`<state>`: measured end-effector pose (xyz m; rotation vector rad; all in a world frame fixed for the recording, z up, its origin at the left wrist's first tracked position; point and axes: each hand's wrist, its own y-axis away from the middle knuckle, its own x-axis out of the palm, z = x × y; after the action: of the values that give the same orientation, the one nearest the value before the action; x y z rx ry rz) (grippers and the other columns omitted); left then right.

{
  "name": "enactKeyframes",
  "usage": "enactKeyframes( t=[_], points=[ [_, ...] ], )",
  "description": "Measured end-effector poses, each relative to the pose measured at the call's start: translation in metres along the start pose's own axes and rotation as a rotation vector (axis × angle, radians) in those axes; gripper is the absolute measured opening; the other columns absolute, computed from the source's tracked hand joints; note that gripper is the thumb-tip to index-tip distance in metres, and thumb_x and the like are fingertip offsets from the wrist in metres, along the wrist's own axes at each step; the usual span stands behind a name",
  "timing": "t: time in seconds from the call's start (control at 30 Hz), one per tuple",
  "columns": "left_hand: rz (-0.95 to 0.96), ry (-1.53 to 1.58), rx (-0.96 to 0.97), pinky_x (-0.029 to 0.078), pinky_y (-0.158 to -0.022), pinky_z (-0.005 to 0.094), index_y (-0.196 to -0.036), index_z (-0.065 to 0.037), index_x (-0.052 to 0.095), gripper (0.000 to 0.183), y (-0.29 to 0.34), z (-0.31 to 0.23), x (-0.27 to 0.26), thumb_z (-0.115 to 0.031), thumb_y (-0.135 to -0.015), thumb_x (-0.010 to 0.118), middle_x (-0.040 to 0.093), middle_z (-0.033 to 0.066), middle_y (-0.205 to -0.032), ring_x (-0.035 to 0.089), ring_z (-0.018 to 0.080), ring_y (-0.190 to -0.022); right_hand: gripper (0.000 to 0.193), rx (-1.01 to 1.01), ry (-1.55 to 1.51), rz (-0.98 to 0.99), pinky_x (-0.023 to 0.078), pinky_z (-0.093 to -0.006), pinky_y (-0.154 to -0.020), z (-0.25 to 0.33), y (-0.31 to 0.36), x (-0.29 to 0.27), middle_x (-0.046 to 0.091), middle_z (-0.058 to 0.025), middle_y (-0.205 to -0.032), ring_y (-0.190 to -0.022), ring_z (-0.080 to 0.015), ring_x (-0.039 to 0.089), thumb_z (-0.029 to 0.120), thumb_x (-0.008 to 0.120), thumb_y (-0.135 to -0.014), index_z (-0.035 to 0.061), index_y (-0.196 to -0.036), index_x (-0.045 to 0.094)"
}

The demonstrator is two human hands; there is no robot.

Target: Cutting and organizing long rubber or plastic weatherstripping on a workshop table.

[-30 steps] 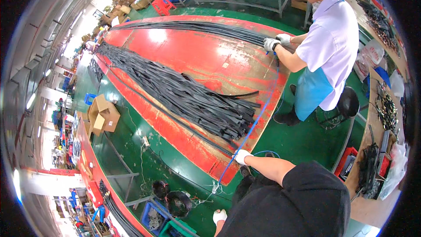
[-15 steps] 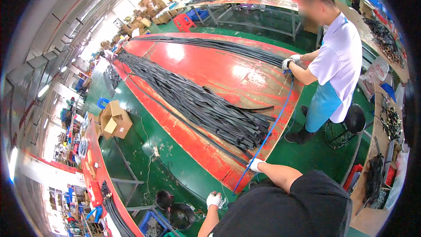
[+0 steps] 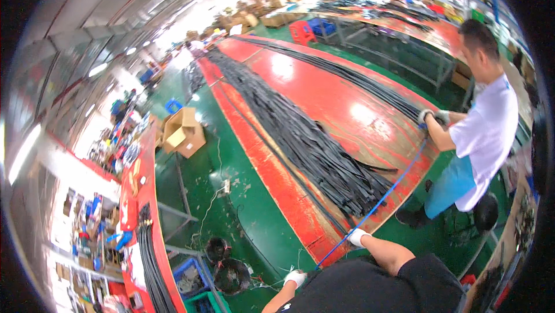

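- My left hand [image 3: 295,278], gloved, hangs low near the floor; I cannot tell its grip.
- My right hand [image 3: 359,236] is closed on a blue strap [image 3: 388,191].
- The strap crosses the red surface [image 3: 324,90] corner to a co-worker's gloved hands [image 3: 432,117], far right.

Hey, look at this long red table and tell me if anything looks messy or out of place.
A few black strips stick out sideways from the near end of the long black pile on the red table, across the lay of the rest. The blue strap runs taut from the right hand to the co-worker's gloved hands.
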<state>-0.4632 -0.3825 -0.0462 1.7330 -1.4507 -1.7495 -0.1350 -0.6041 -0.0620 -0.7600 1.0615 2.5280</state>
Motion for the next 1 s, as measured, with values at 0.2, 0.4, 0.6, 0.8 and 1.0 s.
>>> enactKeyframes(
  t=[0.2,0.4,0.6,0.8,1.0],
  points=[
    [-0.1,0.145,0.112,0.051,-0.104,0.0394,-0.132,-0.003,0.07,0.058,0.003,-0.024,0.018,-0.046,-0.093,0.066,0.072,0.0196,-0.13,0.068,0.0352,-0.122,0.041,0.066,-0.304,0.004,0.058,-0.0439,-0.078,-0.018,0.009,0.013,0.076,-0.0133,-0.108,-0.089,-0.0275,0.073,0.039,0.057,-0.107,0.0029,-0.123,0.069],
    [-0.005,0.19,0.033,0.049,-0.109,0.0377,-0.14,-0.003,0.065,0.065,0.017,-0.015,0.038,-0.046,-0.091,0.067,0.068,0.0219,-0.137,0.065,0.0356,-0.129,0.053,0.042,-0.055,0.024,0.049,-0.0475,-0.106,0.004,0.021,0.003,0.068,-0.023,-0.133,-0.128,-0.0422,0.061,0.049,0.052,-0.105,0.003,-0.125,0.069],
    [-0.006,0.096,-0.057,0.052,-0.104,0.0396,-0.125,-0.007,0.074,0.051,0.039,-0.017,0.039,-0.043,-0.09,0.062,0.072,0.0205,-0.129,0.068,0.0359,-0.122,0.05,0.013,-0.006,0.055,0.049,-0.0488,-0.106,-0.006,0.012,-0.003,0.069,-0.0231,-0.13,-0.125,-0.0426,0.063,0.046,0.051,-0.105,0.0037,-0.125,0.07],
    [-0.123,0.152,0.026,0.054,-0.094,0.0425,-0.119,-0.007,0.076,0.039,0.036,0.003,0.059,-0.034,-0.097,0.058,0.075,0.0214,-0.116,0.071,0.0385,-0.112,0.049,-0.015,-0.037,0.038,0.051,-0.0483,-0.102,-0.003,0.022,0.002,0.07,-0.022,-0.128,-0.123,-0.0414,0.064,0.047,0.053,-0.102,0.0083,-0.124,0.072],
    [-0.13,0.195,0.248,0.053,-0.089,0.0419,-0.118,-0.004,0.077,0.036,-0.006,0.011,0.057,-0.033,-0.101,0.061,0.077,0.0216,-0.111,0.073,0.0316,-0.104,0.045,0.006,-0.192,-0.01,0.055,-0.0454,-0.098,-0.009,0.026,0.001,0.074,-0.0189,-0.123,-0.114,-0.0384,0.07,0.044,0.058,-0.101,0.0102,-0.126,0.073]
  ],
)
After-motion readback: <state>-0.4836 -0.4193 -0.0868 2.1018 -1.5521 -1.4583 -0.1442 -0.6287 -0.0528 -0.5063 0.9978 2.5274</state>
